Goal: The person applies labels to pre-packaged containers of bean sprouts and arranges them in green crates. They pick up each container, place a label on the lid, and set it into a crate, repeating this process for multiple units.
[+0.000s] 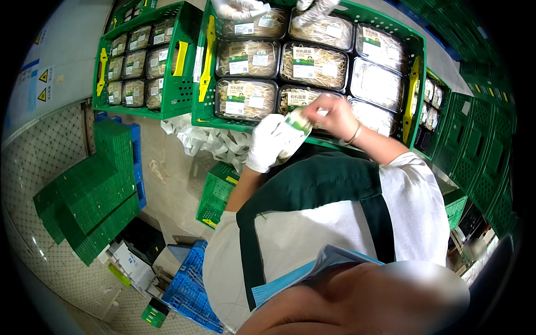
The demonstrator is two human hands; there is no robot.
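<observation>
My left hand [266,142], in a white glove, grips a bundle of green-and-white printed labels [296,125] near my apron. At the bundle's upper edge the bare fingers of my right hand [333,115] are pinched, somewhat blurred by motion. Both hands are over the near side of a green plastic crate [201,119]. Inside it, black trays under clear film hold bean sprouts, such as the near-left tray [246,99] and the middle tray [315,66]. Several bear labels; glare whitens the right-hand tray [376,83]. My forearm and hands partly cover the near row.
Another person's gloved hands [315,14] reach over the crate's far side. A second crate [167,111] of packed trays stands left. White backing strips [209,140] hang below the near edge. Stacked green crates [100,184] stand at left, more crates [473,138] at right.
</observation>
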